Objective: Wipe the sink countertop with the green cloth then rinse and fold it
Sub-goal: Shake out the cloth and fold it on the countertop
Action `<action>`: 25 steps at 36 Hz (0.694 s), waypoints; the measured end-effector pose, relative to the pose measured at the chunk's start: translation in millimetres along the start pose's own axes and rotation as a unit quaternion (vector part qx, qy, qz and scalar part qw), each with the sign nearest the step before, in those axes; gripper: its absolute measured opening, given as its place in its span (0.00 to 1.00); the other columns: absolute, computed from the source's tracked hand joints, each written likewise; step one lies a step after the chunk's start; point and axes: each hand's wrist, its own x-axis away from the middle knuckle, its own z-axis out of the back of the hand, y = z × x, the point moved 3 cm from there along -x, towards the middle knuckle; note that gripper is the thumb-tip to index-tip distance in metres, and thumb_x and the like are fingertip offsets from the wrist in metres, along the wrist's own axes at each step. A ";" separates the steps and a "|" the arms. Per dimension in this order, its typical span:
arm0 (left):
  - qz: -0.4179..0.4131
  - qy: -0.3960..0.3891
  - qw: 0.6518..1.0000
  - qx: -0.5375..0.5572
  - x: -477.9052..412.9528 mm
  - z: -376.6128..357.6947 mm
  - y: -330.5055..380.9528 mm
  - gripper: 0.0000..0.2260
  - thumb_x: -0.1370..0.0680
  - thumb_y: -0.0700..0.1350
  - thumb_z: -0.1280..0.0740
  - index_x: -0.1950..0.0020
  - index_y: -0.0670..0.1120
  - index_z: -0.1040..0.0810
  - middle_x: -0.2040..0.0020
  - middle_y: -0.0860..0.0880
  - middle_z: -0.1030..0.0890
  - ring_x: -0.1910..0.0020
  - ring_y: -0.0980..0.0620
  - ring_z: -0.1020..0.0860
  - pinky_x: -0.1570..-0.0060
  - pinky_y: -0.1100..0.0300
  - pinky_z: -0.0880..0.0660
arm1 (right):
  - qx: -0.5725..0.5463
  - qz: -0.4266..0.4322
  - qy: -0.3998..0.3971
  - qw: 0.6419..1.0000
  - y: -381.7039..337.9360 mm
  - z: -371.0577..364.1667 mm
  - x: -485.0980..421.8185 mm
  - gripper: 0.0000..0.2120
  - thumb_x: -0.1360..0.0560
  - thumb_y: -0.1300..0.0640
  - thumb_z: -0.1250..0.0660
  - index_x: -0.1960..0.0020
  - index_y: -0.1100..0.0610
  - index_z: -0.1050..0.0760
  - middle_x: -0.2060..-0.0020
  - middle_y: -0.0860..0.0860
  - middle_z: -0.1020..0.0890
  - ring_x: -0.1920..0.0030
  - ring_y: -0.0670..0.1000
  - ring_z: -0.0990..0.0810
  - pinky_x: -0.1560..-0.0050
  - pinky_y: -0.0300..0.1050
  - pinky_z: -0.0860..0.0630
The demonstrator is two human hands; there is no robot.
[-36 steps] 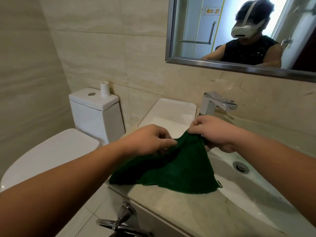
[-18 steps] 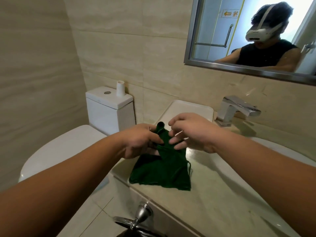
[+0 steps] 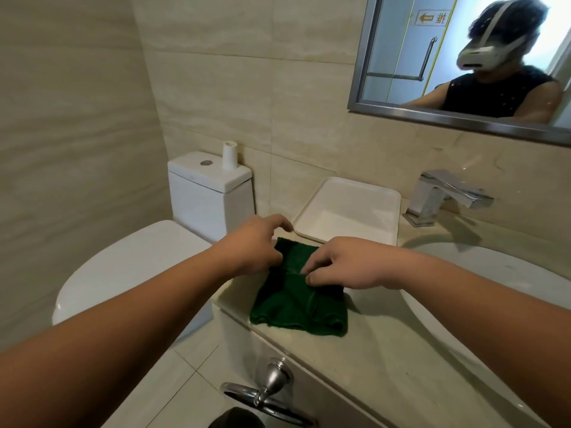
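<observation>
The green cloth, held up by a bunched corner between both hands half a second ago, has come down and lies as a compact folded pad. It sits at centre frame on the beige stone countertop, near its left end and just short of the front edge.

The white toilet fills the left of the frame, the sink basin curves along the right, and a mirror hangs at upper right. A white tray rests just behind the cloth, with the chrome faucet to its right. A small white roll stands on the cistern.

The right hand arches over the cloth with its fingertips pressing the top layer and nothing visibly gripped. The left hand covers the cloth's far left corner. Its fingers are mostly hidden behind its back, so it cannot be told whether it pinches the fabric or only rests on it.

The task appears to be in its closing step. The cloth is off the basin and already doubled over, which suggests wiping and rinsing are done, though no frame proves it. Likely left are a final smoothing of the uneven front hem and letting go.
</observation>
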 end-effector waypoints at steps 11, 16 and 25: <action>-0.150 -0.091 0.974 -0.146 45.2 9.0 -5.2 0.08 0.18 0.43 0.33 0.49 0.55 0.15 0.42 0.57 0.19 0.45 0.57 0.22 0.39 0.54 0.23 | -0.241 0.092 -0.028 0.966 -1.4 5.3 16.6 0.13 0.22 0.59 0.32 0.40 0.51 0.16 0.49 0.51 0.12 0.50 0.51 0.15 0.52 0.48 0.23; -0.253 -0.098 0.950 -0.153 65.7 4.2 3.1 0.17 0.23 0.67 0.30 0.40 0.61 0.23 0.40 0.59 0.25 0.41 0.59 0.27 0.43 0.56 0.23 | 0.061 0.088 -0.034 0.994 12.6 -4.8 31.8 0.14 0.26 0.39 0.27 0.43 0.43 0.18 0.53 0.43 0.16 0.52 0.43 0.18 0.47 0.47 0.21; -0.314 -0.114 0.914 -0.229 85.5 -7.5 -5.6 0.19 0.23 0.57 0.24 0.34 0.54 0.21 0.36 0.54 0.23 0.40 0.55 0.26 0.43 0.58 0.24 | 0.324 0.155 0.052 0.932 24.0 -45.9 71.8 0.35 0.29 0.23 0.40 0.29 0.42 0.32 0.41 0.42 0.27 0.40 0.46 0.28 0.43 0.47 0.24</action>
